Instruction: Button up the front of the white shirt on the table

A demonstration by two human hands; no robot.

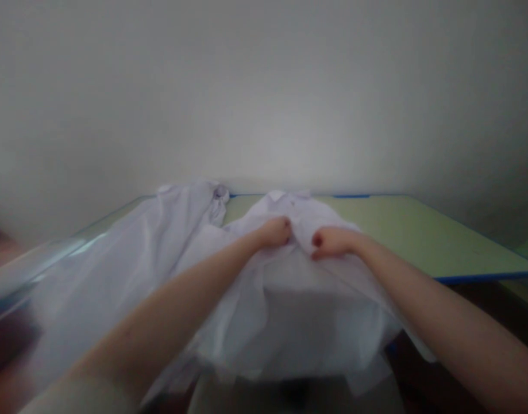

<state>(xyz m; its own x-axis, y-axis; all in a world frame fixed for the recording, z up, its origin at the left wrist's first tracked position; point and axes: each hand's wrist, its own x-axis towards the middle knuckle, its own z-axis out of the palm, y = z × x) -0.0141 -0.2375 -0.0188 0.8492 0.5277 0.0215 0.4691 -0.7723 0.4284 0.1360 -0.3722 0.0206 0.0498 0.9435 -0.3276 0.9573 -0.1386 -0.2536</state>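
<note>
A white shirt (289,299) lies spread over a pale green table (419,230), its lower part hanging off the near edge. Both my arms reach forward onto it. My left hand (276,232) is closed in a fist on the cloth near the collar. My right hand (330,242) is closed beside it, pinching the same cloth. The two hands sit a few centimetres apart below the collar (285,198). A second fold of white cloth (177,218) trails to the left.
The table has a blue edge (483,278) and stands against a plain light wall (264,86). Bare green tabletop lies to the right of the shirt. Dark floor shows under the right edge. The picture is blurred.
</note>
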